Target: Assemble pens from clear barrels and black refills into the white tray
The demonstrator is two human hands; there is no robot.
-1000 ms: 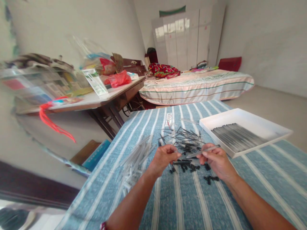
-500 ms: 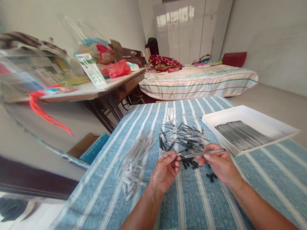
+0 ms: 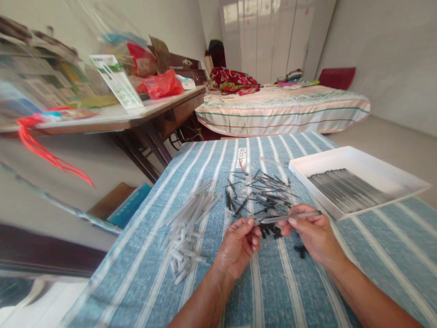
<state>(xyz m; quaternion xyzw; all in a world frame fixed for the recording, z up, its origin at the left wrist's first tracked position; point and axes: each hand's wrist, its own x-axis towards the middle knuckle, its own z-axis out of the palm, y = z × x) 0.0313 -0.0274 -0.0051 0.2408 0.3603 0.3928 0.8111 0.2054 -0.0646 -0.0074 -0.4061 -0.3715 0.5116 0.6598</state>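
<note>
My right hand (image 3: pixel 312 232) is closed around a grey, see-through pen (image 3: pixel 295 216), held nearly level with its dark end to the right. At the pen's left end, the thumb and finger of my left hand (image 3: pixel 239 241) pinch its narrow tip, which the fingertips mostly hide. Behind both hands lies a loose pile of thin black pen refills (image 3: pixel 269 189). Small black parts (image 3: pixel 271 231) sit just beneath the pen, and a few more black pieces (image 3: pixel 301 251) lie beside my right wrist. Left of my left hand are clear pen barrels (image 3: pixel 196 205) and short translucent caps (image 3: pixel 184 257).
A white box lid or tray (image 3: pixel 378 166) at the right holds a row of grey pens (image 3: pixel 348 189). Blue striped cloth (image 3: pixel 146 278) covers the table. A cluttered side desk (image 3: pixel 164 107) stands at the left, and a bed (image 3: pixel 283 111) is beyond the table.
The left fingertips and the pen's tip have come together, closing the small gap between them. The camera view has shifted slightly; the piles look the same.
</note>
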